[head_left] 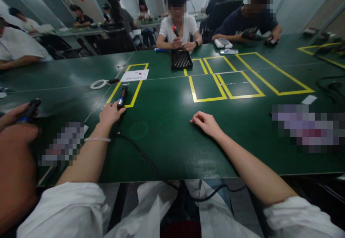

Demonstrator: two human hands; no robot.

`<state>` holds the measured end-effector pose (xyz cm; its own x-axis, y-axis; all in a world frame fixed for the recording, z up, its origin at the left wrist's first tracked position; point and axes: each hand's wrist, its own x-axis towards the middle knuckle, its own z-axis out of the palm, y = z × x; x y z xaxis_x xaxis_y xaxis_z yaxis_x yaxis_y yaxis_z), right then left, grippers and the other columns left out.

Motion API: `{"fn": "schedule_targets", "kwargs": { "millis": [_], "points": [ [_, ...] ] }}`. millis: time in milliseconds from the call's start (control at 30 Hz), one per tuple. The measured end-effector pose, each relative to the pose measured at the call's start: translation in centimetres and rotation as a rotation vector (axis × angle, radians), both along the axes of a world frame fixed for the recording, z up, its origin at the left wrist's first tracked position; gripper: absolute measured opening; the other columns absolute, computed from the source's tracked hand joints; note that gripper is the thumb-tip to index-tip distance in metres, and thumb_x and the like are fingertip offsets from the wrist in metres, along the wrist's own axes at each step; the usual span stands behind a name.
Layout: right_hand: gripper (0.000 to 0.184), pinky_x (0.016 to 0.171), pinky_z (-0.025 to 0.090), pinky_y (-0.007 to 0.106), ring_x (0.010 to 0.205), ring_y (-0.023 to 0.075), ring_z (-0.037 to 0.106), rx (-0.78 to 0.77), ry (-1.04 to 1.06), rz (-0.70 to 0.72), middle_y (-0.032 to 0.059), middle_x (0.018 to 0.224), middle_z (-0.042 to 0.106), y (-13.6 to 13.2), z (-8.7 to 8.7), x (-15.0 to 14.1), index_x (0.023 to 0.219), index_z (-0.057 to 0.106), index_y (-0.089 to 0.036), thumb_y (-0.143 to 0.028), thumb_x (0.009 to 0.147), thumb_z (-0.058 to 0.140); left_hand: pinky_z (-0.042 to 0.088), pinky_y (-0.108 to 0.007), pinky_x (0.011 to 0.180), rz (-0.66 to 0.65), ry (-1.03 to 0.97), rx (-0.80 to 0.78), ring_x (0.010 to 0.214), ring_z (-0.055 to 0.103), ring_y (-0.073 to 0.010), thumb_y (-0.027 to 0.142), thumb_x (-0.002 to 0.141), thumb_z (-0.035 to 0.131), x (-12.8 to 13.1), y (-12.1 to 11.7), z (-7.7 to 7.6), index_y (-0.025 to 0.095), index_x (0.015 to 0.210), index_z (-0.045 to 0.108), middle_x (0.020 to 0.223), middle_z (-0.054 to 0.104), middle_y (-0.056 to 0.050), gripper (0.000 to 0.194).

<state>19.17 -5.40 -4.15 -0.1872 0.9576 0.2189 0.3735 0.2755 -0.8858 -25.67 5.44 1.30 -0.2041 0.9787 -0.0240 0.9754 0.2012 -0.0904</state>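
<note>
My left hand (111,114) is closed around the lower end of a black flashlight (122,95) with a silver and blue band. The flashlight tilts up from the green table, over the front of a yellow-taped rectangle (130,106). A black cable (140,151) runs from beside my left wrist down over the table edge. Well to the right, my right hand (206,124) rests on the table with its fingers curled together, and nothing shows in them. Two faint circles (139,130) mark the tabletop between my hands.
At the left edge, another person's hand (18,130) holds a similar black flashlight (29,109). A white paper (135,75) and a white ring-shaped item (98,84) lie beyond my left hand. Across the table, a person handles a red-and-black screwdriver (176,32) above a black tray (182,65).
</note>
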Motion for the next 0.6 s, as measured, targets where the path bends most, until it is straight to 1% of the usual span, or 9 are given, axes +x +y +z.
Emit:
{"fn": "schedule_targets", "kwargs": {
  "millis": [133, 233, 300, 400, 467, 600],
  "points": [
    [0.014, 0.070, 0.047, 0.029, 0.074, 0.0173, 0.067, 0.001, -0.010, 0.004, 0.0043, 0.087, 0.076, 0.0, 0.1, 0.0, 0.084, 0.062, -0.019, -0.029, 0.091, 0.055, 0.043, -0.043, 0.091, 0.037, 0.078, 0.035, 0.115, 0.050, -0.0343, 0.055, 0.096, 0.043, -1.1, 0.4, 0.3, 0.010, 0.137, 0.046, 0.132, 0.052, -0.021, 0.062],
    [0.015, 0.070, 0.047, 0.028, 0.074, 0.0171, 0.067, 0.005, -0.016, 0.009, 0.0045, 0.087, 0.076, 0.0, 0.1, 0.0, 0.084, 0.063, -0.019, -0.029, 0.091, 0.055, 0.044, -0.039, 0.086, 0.105, 0.043, 0.080, 0.107, 0.054, -0.0315, 0.052, 0.094, 0.050, -0.8, 0.3, 0.1, 0.007, 0.135, 0.043, 0.126, 0.057, -0.022, 0.061],
    [0.015, 0.071, 0.047, 0.028, 0.075, 0.0173, 0.068, 0.004, -0.016, 0.012, 0.0046, 0.087, 0.076, 0.0, 0.2, 0.0, 0.084, 0.063, -0.019, -0.029, 0.091, 0.055, 0.045, -0.039, 0.082, 0.136, 0.012, 0.107, 0.103, 0.056, -0.0318, 0.049, 0.094, 0.050, -0.5, 0.1, -0.2, 0.005, 0.133, 0.041, 0.121, 0.059, -0.024, 0.060],
    [0.014, 0.071, 0.047, 0.028, 0.075, 0.0173, 0.068, 0.002, -0.018, 0.012, 0.0045, 0.087, 0.076, 0.0, 0.2, 0.0, 0.084, 0.063, -0.019, -0.029, 0.090, 0.055, 0.045, -0.042, 0.080, 0.115, 0.001, 0.140, 0.103, 0.058, -0.0354, 0.045, 0.092, 0.052, 0.0, 0.0, -0.8, 0.005, 0.130, 0.044, 0.116, 0.060, -0.025, 0.055],
    [0.014, 0.071, 0.047, 0.028, 0.074, 0.0170, 0.067, 0.003, -0.023, 0.010, 0.0043, 0.087, 0.076, 0.0, 0.2, 0.0, 0.084, 0.063, -0.019, -0.029, 0.090, 0.055, 0.045, -0.044, 0.081, 0.116, -0.020, 0.163, 0.102, 0.058, -0.0361, 0.043, 0.091, 0.054, -0.1, 0.0, -1.0, 0.007, 0.126, 0.046, 0.111, 0.061, -0.024, 0.051],
    [0.014, 0.069, 0.046, 0.027, 0.073, 0.0163, 0.066, 0.006, -0.031, 0.014, 0.0038, 0.087, 0.076, 0.0, 0.2, 0.0, 0.084, 0.064, -0.019, -0.028, 0.090, 0.055, 0.046, -0.046, 0.079, 0.177, -0.085, 0.199, 0.096, 0.059, -0.0334, 0.036, 0.093, 0.050, -0.7, 0.4, -0.7, 0.007, 0.117, 0.051, 0.099, 0.061, -0.017, 0.037]
  ]
}}
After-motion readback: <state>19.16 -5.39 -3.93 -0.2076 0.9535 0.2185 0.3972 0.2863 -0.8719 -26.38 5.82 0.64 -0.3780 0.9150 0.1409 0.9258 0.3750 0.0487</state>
